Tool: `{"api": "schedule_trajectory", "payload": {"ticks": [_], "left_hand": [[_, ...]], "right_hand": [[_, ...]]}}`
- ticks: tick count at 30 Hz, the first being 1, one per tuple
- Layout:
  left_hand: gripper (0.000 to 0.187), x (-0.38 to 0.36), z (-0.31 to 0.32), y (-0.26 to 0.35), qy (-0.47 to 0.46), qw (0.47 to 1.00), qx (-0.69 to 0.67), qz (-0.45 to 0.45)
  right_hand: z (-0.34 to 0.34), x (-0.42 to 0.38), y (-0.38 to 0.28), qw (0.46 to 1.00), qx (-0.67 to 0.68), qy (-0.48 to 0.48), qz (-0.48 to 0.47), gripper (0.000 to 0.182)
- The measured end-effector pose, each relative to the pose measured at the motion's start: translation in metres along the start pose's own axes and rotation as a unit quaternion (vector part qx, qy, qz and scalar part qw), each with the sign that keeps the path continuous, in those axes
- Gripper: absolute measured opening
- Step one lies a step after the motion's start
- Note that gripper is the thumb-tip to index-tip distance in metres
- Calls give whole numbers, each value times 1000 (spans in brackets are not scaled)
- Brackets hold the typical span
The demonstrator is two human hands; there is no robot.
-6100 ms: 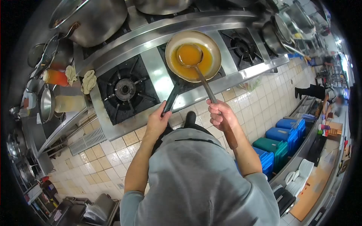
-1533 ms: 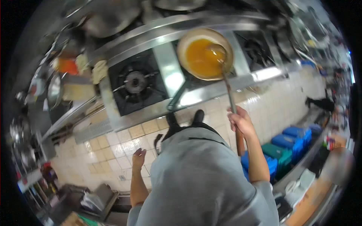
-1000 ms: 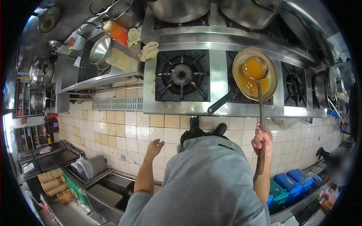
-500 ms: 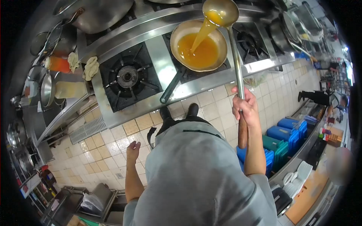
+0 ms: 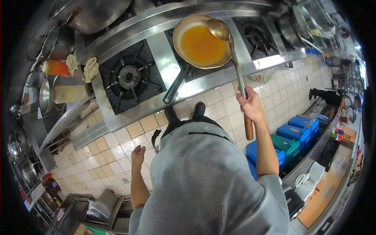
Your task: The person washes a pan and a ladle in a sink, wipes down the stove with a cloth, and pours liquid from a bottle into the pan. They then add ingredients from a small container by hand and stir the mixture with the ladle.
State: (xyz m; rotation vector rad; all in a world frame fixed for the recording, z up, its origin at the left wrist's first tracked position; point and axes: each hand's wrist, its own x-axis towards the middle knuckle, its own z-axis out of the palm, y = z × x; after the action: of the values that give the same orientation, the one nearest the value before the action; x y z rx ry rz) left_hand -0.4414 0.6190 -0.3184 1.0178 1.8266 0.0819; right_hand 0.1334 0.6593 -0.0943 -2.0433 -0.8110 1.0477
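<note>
My right hand point(image 5: 251, 105) is wrapped around the long handle of a metal ladle point(image 5: 238, 72), close to its wooden grip. The ladle's bowl is tilted low over the right side of a frying pan point(image 5: 177, 37). Orange-yellow liquid point(image 5: 201, 46) covers the pan's bottom. This pan sits on the middle burner, its dark handle point(image 5: 175, 86) pointing down and left over the stove's front edge. Beside my body, above the tiled floor, hangs my left hand point(image 5: 138, 156), fingers curled in with nothing in them.
A gas burner point(image 5: 129, 76) is left of the pan, another point(image 5: 254, 36) right. Folded cloths point(image 5: 90, 70) and a container of orange liquid point(image 5: 56, 68) stand at the left. Blue bins point(image 5: 291, 131) and a green one point(image 5: 282, 143) line the right. A person point(image 5: 329, 96) is farther off.
The ladle has come down toward the pan's right side, and the stream of liquid from it has stopped. More liquid fills the pan. My left hand hangs much as before.
</note>
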Motion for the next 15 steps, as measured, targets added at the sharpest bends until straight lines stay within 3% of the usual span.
{"api": "schedule_trajectory", "payload": {"ticks": [7, 15], "left_hand": [[65, -3, 9, -11, -9, 999, -22, -27], [64, 6, 19, -23, -4, 1000, -24, -1]], "right_hand": [[-7, -26, -1, 990, 85, -68, 88, 34], [-7, -39, -32, 969, 152, -150, 126, 32]]}}
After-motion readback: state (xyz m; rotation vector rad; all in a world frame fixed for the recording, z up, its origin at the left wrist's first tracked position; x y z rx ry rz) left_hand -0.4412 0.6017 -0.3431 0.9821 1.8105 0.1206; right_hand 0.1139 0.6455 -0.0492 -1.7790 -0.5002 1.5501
